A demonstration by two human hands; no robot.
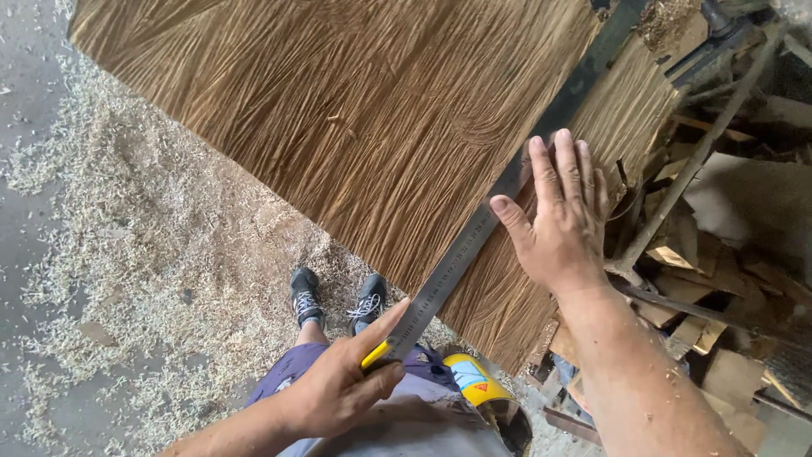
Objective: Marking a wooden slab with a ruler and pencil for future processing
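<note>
Ruler (474, 241) across grooved wood panel (355, 110); shavings-strewn floor (127, 254)

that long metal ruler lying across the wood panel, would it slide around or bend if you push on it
The metal ruler looks thin and flat, so it would probably flex if lifted by one end. On the grooved wood panel it could skid sideways; the right hand pressed flat beside it seems to steady it. The left hand holds a yellow tool at its lower end.

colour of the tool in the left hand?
Yellow, a small handle gripped in the left hand; head view.
</note>
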